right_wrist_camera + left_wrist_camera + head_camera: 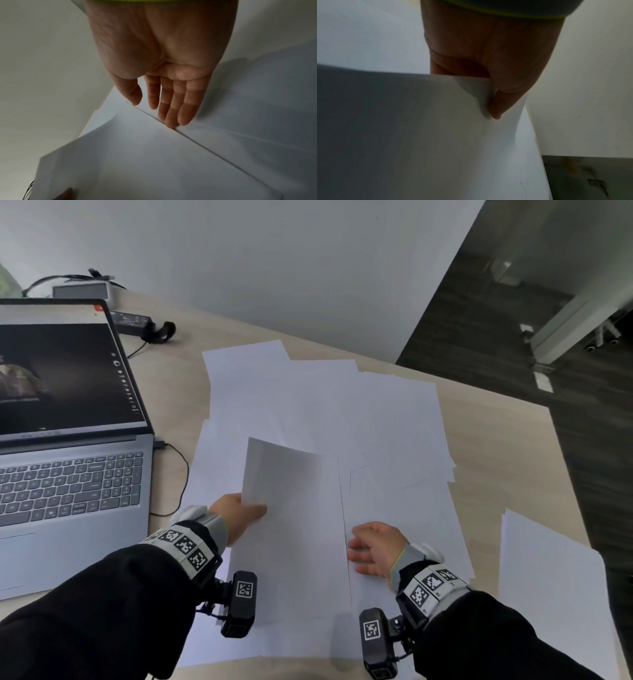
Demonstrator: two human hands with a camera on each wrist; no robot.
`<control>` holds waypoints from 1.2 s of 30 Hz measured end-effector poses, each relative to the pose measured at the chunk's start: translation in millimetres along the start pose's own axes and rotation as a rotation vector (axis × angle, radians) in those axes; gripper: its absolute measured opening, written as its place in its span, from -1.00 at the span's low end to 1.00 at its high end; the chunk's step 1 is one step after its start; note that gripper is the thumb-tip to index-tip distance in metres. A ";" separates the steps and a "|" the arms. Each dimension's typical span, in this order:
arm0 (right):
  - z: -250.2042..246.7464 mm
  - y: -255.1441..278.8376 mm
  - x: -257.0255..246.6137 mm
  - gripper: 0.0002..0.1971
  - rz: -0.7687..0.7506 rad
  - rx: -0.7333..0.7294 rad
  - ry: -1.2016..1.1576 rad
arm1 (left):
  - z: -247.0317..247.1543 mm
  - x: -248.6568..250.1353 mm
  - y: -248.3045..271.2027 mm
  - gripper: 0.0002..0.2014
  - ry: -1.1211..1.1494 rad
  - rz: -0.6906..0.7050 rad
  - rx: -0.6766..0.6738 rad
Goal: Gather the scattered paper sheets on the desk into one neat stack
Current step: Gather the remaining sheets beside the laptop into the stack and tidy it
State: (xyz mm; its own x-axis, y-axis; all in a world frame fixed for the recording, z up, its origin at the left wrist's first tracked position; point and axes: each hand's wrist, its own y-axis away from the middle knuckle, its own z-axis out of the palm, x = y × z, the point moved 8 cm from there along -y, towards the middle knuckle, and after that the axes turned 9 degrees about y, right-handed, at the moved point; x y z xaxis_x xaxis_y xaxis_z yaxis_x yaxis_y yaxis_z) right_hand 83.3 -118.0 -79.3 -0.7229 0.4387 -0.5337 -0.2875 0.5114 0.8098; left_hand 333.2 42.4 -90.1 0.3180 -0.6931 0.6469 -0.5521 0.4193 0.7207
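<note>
Several white paper sheets (325, 412) lie overlapping across the middle of the desk. My left hand (245, 513) pinches the near left corner of one sheet (279, 474), which curls up off the pile; the left wrist view shows the thumb on top of that sheet (436, 128). My right hand (371, 546) lies flat on the sheets to the right, fingers straight, their tips at the edge of a sheet (137, 155). One more sheet (555, 583) lies apart at the desk's near right.
An open laptop (68, 440) takes up the left of the desk (496, 446), with a cable (181, 474) running beside the papers. A power adapter (137, 320) and a grey box (82, 290) sit at the back left. The desk's right edge drops to dark floor.
</note>
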 end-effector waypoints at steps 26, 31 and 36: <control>-141.3 -13.8 54.9 -0.17 0.118 0.493 0.680 | 50.7 6.5 -4.8 -0.71 0.006 0.107 -0.008; -130.6 -21.5 51.6 -0.22 0.085 0.456 0.652 | 66.2 9.6 2.0 -0.68 0.008 0.119 -0.021; -122.2 -28.8 57.1 -0.27 0.030 0.382 0.491 | 86.5 11.8 9.5 -0.73 0.011 0.134 -0.035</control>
State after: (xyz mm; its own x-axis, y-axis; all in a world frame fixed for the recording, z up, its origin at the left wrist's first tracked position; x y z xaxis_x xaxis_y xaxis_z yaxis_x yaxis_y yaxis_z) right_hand -26.5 -198.0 -103.3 -0.9578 0.1126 -0.2644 -0.0831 0.7723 0.6298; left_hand 265.1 -12.5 -97.2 0.2522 -0.6233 0.7402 -0.5628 0.5278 0.6361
